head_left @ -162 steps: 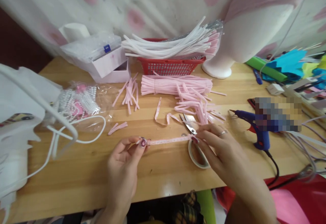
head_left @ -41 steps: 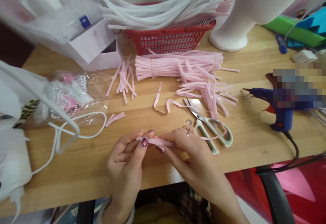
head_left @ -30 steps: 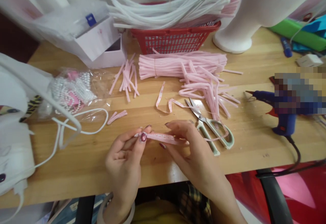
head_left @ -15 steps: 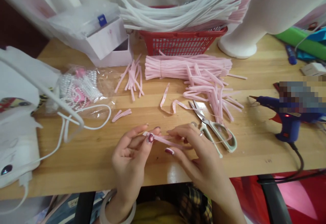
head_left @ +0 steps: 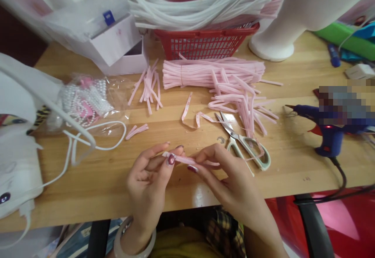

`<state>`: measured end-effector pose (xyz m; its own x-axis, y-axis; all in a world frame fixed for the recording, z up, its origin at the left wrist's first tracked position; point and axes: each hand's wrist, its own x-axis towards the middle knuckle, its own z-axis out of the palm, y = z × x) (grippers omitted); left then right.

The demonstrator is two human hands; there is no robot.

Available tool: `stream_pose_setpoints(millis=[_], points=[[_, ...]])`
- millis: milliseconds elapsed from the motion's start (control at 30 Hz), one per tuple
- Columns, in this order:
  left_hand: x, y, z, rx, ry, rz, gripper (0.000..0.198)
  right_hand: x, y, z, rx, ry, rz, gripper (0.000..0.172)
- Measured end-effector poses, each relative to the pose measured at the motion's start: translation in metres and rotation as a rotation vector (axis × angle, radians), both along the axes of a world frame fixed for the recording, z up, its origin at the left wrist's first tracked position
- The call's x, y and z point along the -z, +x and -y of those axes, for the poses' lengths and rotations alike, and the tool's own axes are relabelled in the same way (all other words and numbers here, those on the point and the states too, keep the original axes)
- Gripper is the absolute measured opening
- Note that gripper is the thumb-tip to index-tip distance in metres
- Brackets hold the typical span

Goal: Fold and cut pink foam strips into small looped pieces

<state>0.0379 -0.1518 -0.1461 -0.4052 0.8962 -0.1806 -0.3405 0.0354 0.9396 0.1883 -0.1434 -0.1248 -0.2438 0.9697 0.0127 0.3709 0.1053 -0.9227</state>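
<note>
Between my two hands runs a short pink pipe cleaner (head_left: 184, 159), held just above the table's front part. My left hand (head_left: 150, 180) pinches its pale end between thumb and fingers. My right hand (head_left: 227, 172) has thumb and forefinger closed on its other half, whose tip shows past the thumb. Whether it is one piece or two laid together I cannot tell. Beyond my right hand lie scissors (head_left: 233, 135), blades apart, with a pink tape measure (head_left: 199, 121) trailing by them. A few short pink pieces (head_left: 137, 131) lie beyond my left hand.
A pink pipe cleaner bundle (head_left: 190, 74) lies before a red basket (head_left: 202, 41) piled with white stems. Cut pieces (head_left: 150, 88) lie left of it. A blue glue gun (head_left: 329, 140), its light on, stands right. Bagged pearl beads (head_left: 84, 97) and a white cable (head_left: 125, 127) are left.
My right thumb and forefinger have come together on the pipe cleaner, where they stood apart before. My left hand keeps its pinch. The whole view has shifted slightly.
</note>
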Motion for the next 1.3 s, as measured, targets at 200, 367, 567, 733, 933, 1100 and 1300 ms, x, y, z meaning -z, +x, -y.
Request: stream_pose_setpoints(millis=[200, 367, 567, 733, 933, 1100, 1300], points=[[-0.005, 0.002, -0.006, 0.028, -0.099, 0.037, 0.027, 0.005, -0.002, -0.008, 0.049, -0.297, -0.319, 0.014], [-0.005, -0.001, -0.008, 0.094, -0.177, 0.121, 0.029, 0.008, 0.000, -0.013, 0.035, -0.403, -0.393, 0.020], [-0.003, -0.004, -0.007, 0.129, -0.199, 0.136, 0.029, 0.006, -0.002, -0.014, 0.009, -0.442, -0.395, 0.023], [-0.004, -0.003, -0.009, 0.119, -0.200, 0.138, 0.029, 0.008, -0.004, -0.014, -0.015, -0.504, -0.505, 0.023], [-0.001, -0.004, -0.008, 0.141, -0.193, 0.151, 0.028, 0.007, -0.001, -0.017, -0.078, -0.600, -0.508, 0.024], [0.000, -0.006, -0.004, 0.147, -0.146, 0.084, 0.025, 0.003, 0.000, -0.018, -0.110, -0.595, -0.498, 0.020], [-0.002, -0.006, -0.005, 0.131, -0.128, 0.056, 0.024, 0.004, 0.002, -0.018, -0.085, -0.590, -0.452, 0.020]])
